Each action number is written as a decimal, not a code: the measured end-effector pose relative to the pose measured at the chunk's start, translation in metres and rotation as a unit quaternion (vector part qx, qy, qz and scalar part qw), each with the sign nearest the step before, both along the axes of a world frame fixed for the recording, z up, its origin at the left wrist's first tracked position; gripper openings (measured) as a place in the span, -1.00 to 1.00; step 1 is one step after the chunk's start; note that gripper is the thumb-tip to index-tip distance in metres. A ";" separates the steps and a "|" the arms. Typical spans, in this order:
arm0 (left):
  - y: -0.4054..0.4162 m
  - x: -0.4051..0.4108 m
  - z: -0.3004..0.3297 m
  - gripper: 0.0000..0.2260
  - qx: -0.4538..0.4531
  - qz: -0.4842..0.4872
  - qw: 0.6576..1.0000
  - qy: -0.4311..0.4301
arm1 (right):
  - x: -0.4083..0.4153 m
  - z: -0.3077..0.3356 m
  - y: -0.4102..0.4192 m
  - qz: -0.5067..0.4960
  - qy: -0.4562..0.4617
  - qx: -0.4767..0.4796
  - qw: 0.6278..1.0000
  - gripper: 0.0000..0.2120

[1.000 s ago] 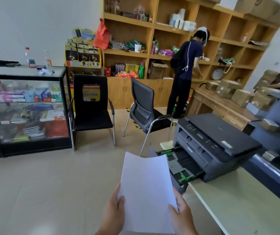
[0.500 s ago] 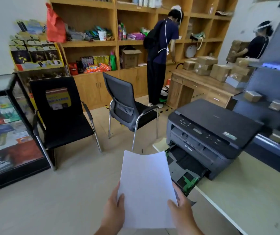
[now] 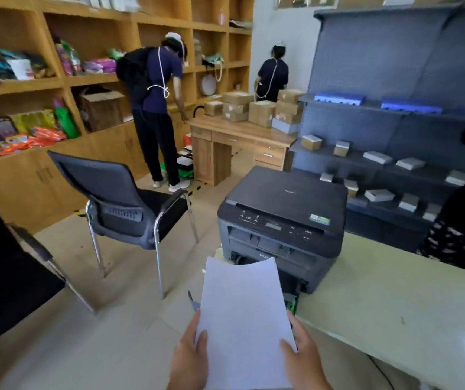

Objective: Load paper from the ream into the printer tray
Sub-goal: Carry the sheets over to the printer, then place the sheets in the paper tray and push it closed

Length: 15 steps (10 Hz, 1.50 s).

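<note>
A stack of white paper (image 3: 244, 316) stands nearly upright at the bottom centre. My left hand (image 3: 190, 358) grips its lower left edge and my right hand (image 3: 303, 354) grips its lower right edge. Just behind the sheets sits a dark grey printer (image 3: 284, 223) on a pale table (image 3: 394, 299). The printer's pulled-out paper tray (image 3: 293, 301) with a green guide shows only at the paper's right edge; the sheets hide most of it. No ream is in view.
A grey mesh chair (image 3: 124, 204) stands left of the printer, a black chair (image 3: 6, 277) further left. Two people work at wooden shelves and a desk (image 3: 239, 136) stacked with boxes. A dark metal rack (image 3: 394, 122) fills the right.
The view has swung right and moved closer to the printer. The paper, still held in both hands, now covers most of the open tray.
</note>
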<state>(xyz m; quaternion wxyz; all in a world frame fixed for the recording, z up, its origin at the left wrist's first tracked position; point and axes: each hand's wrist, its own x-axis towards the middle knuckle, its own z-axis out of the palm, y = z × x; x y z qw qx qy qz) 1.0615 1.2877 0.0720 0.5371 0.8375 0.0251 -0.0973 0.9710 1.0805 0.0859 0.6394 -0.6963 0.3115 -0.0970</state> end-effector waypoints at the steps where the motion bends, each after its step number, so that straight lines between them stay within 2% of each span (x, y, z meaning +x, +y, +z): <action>1: -0.005 0.032 0.004 -0.55 -0.001 -0.048 0.999 -0.008 | 0.010 0.001 0.012 -0.072 0.013 0.004 0.997 -0.43; 2: -0.011 0.054 0.004 -0.56 0.008 -0.103 0.994 -0.022 | 0.017 -0.004 0.019 -0.124 0.026 -0.007 0.992 -0.42; 3: -0.020 0.063 0.004 -0.59 -0.004 -0.138 0.990 -0.005 | 0.019 -0.015 0.018 -0.171 -0.010 -0.024 0.985 -0.39; 4: -0.041 0.095 -0.019 -0.64 -0.041 -0.118 0.992 0.000 | 0.026 -0.030 0.013 -0.196 -0.018 -0.027 0.980 -0.35; 5: -0.063 0.148 -0.220 -0.38 0.013 -0.029 0.997 0.068 | 0.034 -0.046 0.010 -0.218 -0.031 -0.028 0.975 -0.47; 6: -0.042 0.125 -0.224 -0.38 -0.083 0.004 0.996 0.042 | 0.033 -0.080 0.007 -0.214 0.005 -0.008 0.977 -0.45; 7: -0.041 0.102 -0.105 -0.63 -0.109 0.040 0.986 -0.123 | 0.033 -0.107 0.009 -0.170 0.051 0.026 0.984 -0.49; 8: -0.046 0.095 -0.091 -0.82 0.183 -0.097 0.978 -0.018 | 0.034 -0.113 0.007 -0.174 0.079 0.070 0.979 -0.37; 9: -0.050 0.103 -0.081 -0.68 0.179 -0.138 0.974 0.009 | 0.044 -0.101 0.000 -0.191 0.120 0.066 0.972 -0.44; 10: -0.060 0.113 -0.069 -0.66 0.197 -0.136 0.971 0.012 | 0.052 -0.101 0.000 -0.165 0.177 0.024 0.970 -0.44; 11: -0.057 0.114 -0.073 -0.64 0.277 -0.177 0.944 0.033 | 0.060 -0.092 -0.003 -0.173 0.236 0.021 0.956 -0.45; 12: -0.054 0.119 -0.079 -0.67 0.355 -0.245 0.902 -0.026 | 0.076 -0.074 -0.016 -0.134 0.271 0.024 0.953 -0.45; 13: -0.064 0.127 -0.071 -0.64 0.376 -0.271 0.878 -0.118 | 0.085 -0.068 -0.028 -0.075 0.317 0.000 0.946 -0.45; 14: -0.071 0.134 -0.052 -0.57 0.423 -0.292 0.852 -0.095 | 0.097 -0.063 -0.036 -0.058 0.365 0.010 0.929 -0.47; 15: -0.080 0.146 -0.039 -0.64 0.439 -0.277 0.851 -0.084 | 0.103 -0.061 -0.038 -0.078 0.357 0.052 0.929 -0.46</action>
